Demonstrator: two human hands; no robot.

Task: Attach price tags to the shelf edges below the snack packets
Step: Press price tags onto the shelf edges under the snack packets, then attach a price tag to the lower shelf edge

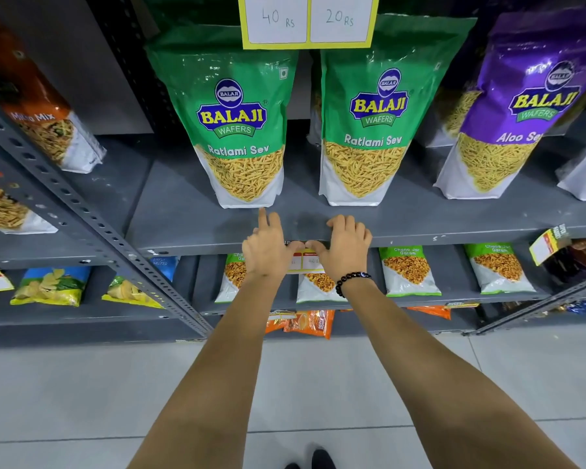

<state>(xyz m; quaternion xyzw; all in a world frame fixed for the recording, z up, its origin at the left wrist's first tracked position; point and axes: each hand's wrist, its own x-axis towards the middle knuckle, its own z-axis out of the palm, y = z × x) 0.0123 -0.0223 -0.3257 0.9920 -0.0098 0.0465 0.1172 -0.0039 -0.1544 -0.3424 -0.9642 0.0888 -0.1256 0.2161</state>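
Two green Ratlami Sev packets (pixel 241 130) (pixel 372 123) stand on a grey shelf (pixel 183 211). Below them, on the shelf's front edge (pixel 454 236), a yellow and white price tag (pixel 307 260) hangs between my hands. My left hand (pixel 268 247) rests over the edge with its thumb pressing the tag's left top corner. My right hand (pixel 345 245), with a black bead bracelet at the wrist, curls over the edge and its thumb presses the tag's right top. Most of the tag is hidden by my thumbs. Another tag (pixel 308 18) reading 40 Rs and 20 Rs hangs from the shelf above.
A purple Aloo Sev packet (pixel 508 110) stands to the right, an orange mix packet (pixel 44 116) to the left beyond a slotted upright (pixel 92 211). Small green packets (pixel 408 270) fill the shelf below. A tilted tag (pixel 548 243) hangs at right. Tiled floor lies underfoot.
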